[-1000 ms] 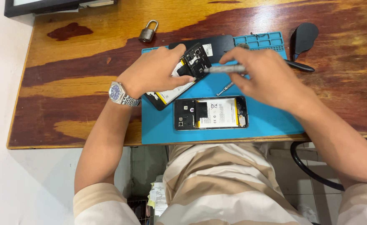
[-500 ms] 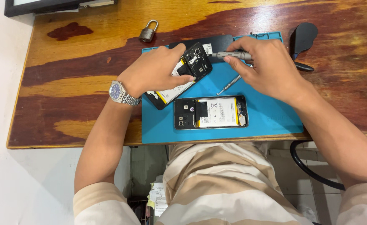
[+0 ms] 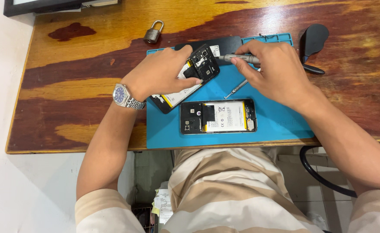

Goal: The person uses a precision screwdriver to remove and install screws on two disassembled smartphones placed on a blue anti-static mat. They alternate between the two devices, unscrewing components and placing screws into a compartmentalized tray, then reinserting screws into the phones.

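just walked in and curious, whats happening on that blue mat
A person sits at a wooden table with two opened phones on a blue mat. The left hand tilts one opened phone up off the mat, while the right hand holds a grey screwdriver with its tip at that phone's top end. The second opened phone lies flat nearer the person, untouched. A padlock sits beyond the mat.

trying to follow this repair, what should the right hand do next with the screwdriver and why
Probably ease the tip down into a screw on the opened phone and turn. The right hand holds the grey screwdriver with its tip just at the phone's upper corner, while the left hand tilts and steadies that phone on the blue mat. Whether the tip is seated is unclear.
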`<state>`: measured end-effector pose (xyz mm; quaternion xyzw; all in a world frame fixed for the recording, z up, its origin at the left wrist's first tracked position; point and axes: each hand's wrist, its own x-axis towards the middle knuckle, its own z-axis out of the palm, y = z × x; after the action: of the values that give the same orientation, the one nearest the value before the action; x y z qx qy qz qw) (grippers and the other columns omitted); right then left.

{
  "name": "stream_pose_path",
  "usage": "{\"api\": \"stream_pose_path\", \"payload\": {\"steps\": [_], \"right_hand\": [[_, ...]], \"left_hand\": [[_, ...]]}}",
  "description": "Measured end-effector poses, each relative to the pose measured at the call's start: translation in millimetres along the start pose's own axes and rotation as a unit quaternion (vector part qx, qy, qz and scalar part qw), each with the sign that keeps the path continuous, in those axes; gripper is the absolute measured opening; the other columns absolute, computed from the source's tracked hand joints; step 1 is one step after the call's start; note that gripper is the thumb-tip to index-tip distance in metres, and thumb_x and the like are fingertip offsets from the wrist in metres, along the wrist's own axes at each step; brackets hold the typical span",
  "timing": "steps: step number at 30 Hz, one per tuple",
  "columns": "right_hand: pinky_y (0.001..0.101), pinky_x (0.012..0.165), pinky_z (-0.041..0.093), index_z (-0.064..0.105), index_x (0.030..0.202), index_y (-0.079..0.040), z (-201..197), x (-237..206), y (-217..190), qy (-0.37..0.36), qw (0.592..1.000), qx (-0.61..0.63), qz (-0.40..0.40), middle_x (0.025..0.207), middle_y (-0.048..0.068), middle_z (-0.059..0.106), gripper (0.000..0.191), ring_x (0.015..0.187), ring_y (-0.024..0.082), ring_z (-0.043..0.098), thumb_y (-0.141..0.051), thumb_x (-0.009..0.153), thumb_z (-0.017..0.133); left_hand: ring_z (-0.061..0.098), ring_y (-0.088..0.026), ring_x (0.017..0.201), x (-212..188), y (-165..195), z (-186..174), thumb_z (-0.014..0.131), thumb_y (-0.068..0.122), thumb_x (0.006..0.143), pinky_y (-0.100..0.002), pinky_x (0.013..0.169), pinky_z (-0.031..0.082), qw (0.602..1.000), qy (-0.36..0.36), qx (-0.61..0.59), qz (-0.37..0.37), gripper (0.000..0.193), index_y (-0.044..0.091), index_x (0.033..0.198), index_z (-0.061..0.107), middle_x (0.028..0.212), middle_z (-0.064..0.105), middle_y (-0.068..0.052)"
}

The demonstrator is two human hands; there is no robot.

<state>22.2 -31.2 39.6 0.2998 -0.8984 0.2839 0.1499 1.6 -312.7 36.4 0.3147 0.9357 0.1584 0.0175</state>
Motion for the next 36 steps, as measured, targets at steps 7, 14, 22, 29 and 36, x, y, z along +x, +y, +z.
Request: {"api": "stream_pose_path", "payload": {"steps": [7,14,22,29,36], "right_hand": [[0.0419,0.058,0.053,0.075,0.106,-0.001,0,0,-2,-0.021,0.999,-0.004,0.045,0.072,0.019,0.07,0.024,0.062,0.033,0.07,-0.025,0.102,0.074],[0.0434,0.054,0.049,0.072,0.102,-0.005,8,-6,-9,0.036,0.993,-0.112,-0.027,0.071,0.014,0.068,0.023,0.06,0.033,0.067,-0.027,0.102,0.077],[0.0462,0.049,0.046,0.059,0.121,-0.008,-7,-4,-14,-0.046,0.988,-0.147,0.012,0.057,0.012,0.062,0.049,0.054,0.034,0.063,-0.036,0.09,0.085],[0.0461,0.051,0.048,0.051,0.125,-0.004,-8,-5,-14,-0.012,0.996,-0.087,-0.031,0.076,0.015,0.066,0.054,0.059,0.035,0.065,-0.025,0.084,0.08],[0.0451,0.055,0.05,0.049,0.13,-0.001,-8,-6,-11,-0.021,0.997,-0.07,-0.02,0.078,0.016,0.066,0.053,0.063,0.034,0.067,-0.017,0.088,0.077]], "left_hand": [[0.068,-0.045,0.075,0,0,1,0.078,0.048,0.087,-0.053,0.062,0.053,1.0,-0.005,0.001,-0.003,0.058,-0.001,0.104,0.051,0.07,0.065,-0.023],[0.066,-0.048,0.077,-2,1,3,0.079,0.045,0.087,-0.055,0.061,0.052,0.998,0.04,0.029,0.03,0.058,-0.002,0.109,0.051,0.075,0.065,-0.025],[0.066,-0.047,0.079,-1,5,0,0.077,0.046,0.088,-0.055,0.064,0.052,1.0,0.009,0.02,0.005,0.058,-0.001,0.109,0.051,0.075,0.065,-0.025],[0.065,-0.048,0.079,-1,4,0,0.077,0.047,0.088,-0.056,0.064,0.052,1.0,0.011,0.028,-0.001,0.058,0.0,0.109,0.052,0.075,0.065,-0.025],[0.066,-0.048,0.08,-2,4,1,0.077,0.047,0.088,-0.055,0.064,0.052,0.999,0.01,0.03,0.0,0.058,-0.001,0.109,0.051,0.075,0.065,-0.024]]}}
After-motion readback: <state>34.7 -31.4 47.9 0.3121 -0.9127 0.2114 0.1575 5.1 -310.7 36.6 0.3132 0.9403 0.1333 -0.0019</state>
